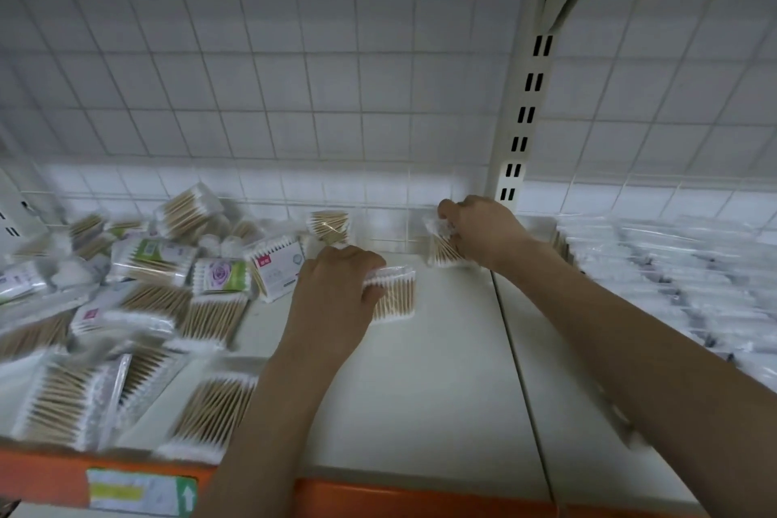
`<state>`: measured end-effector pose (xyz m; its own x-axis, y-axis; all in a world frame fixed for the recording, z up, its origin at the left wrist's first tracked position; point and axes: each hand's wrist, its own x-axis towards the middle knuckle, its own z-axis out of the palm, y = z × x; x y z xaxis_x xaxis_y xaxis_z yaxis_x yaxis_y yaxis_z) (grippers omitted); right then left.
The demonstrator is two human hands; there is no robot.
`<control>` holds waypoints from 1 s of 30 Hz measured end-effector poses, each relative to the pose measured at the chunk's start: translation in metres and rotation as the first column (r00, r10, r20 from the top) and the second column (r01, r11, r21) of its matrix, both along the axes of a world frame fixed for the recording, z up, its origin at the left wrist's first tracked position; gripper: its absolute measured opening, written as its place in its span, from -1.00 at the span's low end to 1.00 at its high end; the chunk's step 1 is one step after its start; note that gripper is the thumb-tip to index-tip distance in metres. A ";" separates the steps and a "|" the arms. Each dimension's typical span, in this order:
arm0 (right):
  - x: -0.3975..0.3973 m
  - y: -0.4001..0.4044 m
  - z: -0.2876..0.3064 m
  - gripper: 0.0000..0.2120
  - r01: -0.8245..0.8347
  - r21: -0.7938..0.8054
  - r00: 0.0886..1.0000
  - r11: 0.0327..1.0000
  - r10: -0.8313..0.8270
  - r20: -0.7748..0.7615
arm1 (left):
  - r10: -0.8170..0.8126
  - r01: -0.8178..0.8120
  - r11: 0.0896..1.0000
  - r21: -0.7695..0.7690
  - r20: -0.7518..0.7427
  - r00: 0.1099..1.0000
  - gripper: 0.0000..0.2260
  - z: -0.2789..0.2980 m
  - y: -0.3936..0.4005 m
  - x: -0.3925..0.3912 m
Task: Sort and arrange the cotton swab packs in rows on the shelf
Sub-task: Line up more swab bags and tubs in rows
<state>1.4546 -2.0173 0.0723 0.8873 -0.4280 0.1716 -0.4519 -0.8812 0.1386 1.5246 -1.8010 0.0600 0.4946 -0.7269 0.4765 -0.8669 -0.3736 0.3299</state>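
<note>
Head view: 1 cotton swab pack is gripped flat on the shelf by the left hand; another pack is pinched upright near the back wall by the right hand; the upright pack could topple once released, and the loose pile beside could slide into the row.

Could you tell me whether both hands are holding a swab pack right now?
Yes, the left hand grips a pack lying on the shelf, and the right hand holds another pack near the back.
</note>
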 end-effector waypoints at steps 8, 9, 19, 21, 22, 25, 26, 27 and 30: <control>0.006 -0.004 -0.005 -0.67 -0.052 -0.245 0.995 0.968 0.030 -0.091 | -0.004 0.005 1.000 -0.012 0.010 1.000 -0.76 -0.002 -0.014 0.010; 0.007 -0.005 -0.006 -0.67 -0.057 -0.238 0.995 0.969 0.036 -0.095 | -0.006 0.006 1.000 -0.012 0.008 1.000 -0.75 -0.003 -0.016 0.011; -0.008 -0.006 0.010 -0.57 -0.039 -0.051 0.999 0.998 0.038 -0.011 | -0.115 0.111 0.989 0.098 0.037 0.993 -0.72 0.000 -0.054 0.015; -0.021 -0.005 0.016 -0.61 -0.032 -0.049 0.999 0.998 0.032 0.010 | -0.148 0.141 0.981 0.133 0.050 0.988 -0.72 -0.001 -0.070 0.013; -0.028 -0.004 0.020 -0.65 -0.026 -0.045 0.999 0.999 0.027 0.019 | -0.165 0.155 0.976 0.150 0.054 0.985 -0.72 -0.001 -0.078 0.011; -0.052 -0.001 0.027 -0.71 -0.015 -0.058 0.999 0.998 0.018 0.044 | -0.202 0.189 0.964 0.187 0.054 0.978 -0.74 -0.002 -0.101 0.009; -0.060 0.001 0.028 -0.72 -0.008 -0.069 0.999 0.998 0.012 0.046 | -0.211 0.198 0.960 0.197 0.049 0.976 -0.74 -0.002 -0.108 0.008; -0.066 0.002 0.029 -0.73 -0.004 -0.074 0.999 0.997 0.008 0.047 | -0.217 0.204 0.958 0.202 0.044 0.975 -0.73 -0.002 -0.114 0.008; -0.080 0.006 0.026 -0.72 0.017 -0.049 0.998 0.999 -0.015 0.053 | -0.227 0.215 0.953 0.211 0.032 0.973 -0.72 -0.001 -0.127 0.011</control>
<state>1.3741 -2.0110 0.0984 0.8696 -0.4321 0.2388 -0.4738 -0.8665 0.1572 1.5351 -1.9281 0.0594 0.2873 -0.8999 0.3282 -0.9503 -0.2249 0.2153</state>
